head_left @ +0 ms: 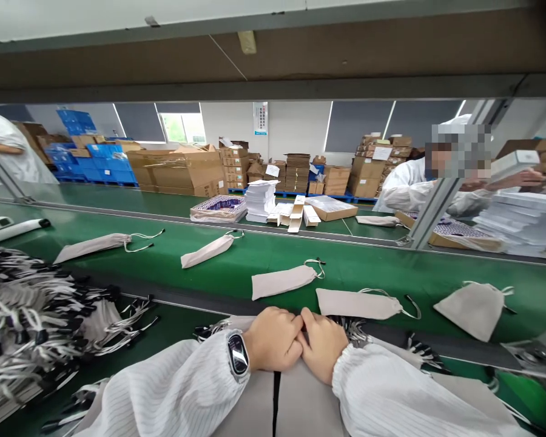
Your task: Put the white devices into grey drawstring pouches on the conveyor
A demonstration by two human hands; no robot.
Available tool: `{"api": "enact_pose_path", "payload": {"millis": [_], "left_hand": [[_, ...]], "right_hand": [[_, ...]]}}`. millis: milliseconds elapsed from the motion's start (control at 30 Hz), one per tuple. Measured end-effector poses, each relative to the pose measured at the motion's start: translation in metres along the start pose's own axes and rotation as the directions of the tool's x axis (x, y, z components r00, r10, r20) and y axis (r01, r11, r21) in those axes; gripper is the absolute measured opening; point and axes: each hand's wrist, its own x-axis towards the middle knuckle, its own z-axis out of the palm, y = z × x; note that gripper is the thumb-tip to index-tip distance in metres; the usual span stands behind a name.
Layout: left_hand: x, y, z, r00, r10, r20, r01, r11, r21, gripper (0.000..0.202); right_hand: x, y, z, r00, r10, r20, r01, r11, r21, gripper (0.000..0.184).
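My left hand (273, 338), with a smartwatch at its wrist, is closed, its fingers curled under. My right hand (322, 343) is closed too and touches it, knuckle to knuckle. Whatever they may hold is hidden. Under them, grey drawstring pouches (307, 400) lie in two piles, parted by a narrow dark gap. Just beyond my hands on the green belt are a flat beige pouch (357, 303) and a fuller one (282, 281). A wider, squarer pouch (475, 309) sits to the right.
At left stands a big heap of pouches with cords (22, 321). More pouches (93, 246) lie spaced along the green conveyor belt (164, 279). Across it, a co-worker (404, 182) holds a white box beside stacked white boxes (523, 221). A metal post (441, 200) rises at right.
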Motion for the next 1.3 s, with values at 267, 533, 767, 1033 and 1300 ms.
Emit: {"api": "enact_pose_path", "payload": {"millis": [267,533,767,1033,1300], "left_hand": [[-0.001,0.001,0.002,0.994,-0.008,-0.112,0.003,0.999,-0.045,0.005],[-0.002,0.002,0.009,0.981,0.015,-0.193,-0.033,0.995,-0.089,0.011],[-0.001,0.001,0.007,0.982,0.001,-0.190,-0.030,0.988,-0.154,0.015],[-0.001,0.002,0.006,0.962,-0.026,-0.270,-0.038,0.972,-0.230,0.017],[0.000,0.001,0.009,0.962,-0.028,-0.272,-0.031,0.977,-0.213,0.013]], "right_hand": [[-0.002,0.002,0.004,0.999,0.038,-0.021,-0.033,0.983,0.181,0.008],[-0.001,0.008,0.008,0.999,0.027,-0.042,-0.014,0.958,0.287,0.009],[-0.002,0.007,0.007,0.997,0.013,-0.078,0.012,0.949,0.316,0.008],[-0.002,0.008,0.009,0.987,-0.022,-0.162,0.085,0.917,0.391,0.013],[0.001,0.010,0.013,0.972,-0.081,-0.220,0.163,0.908,0.385,0.020]]}}
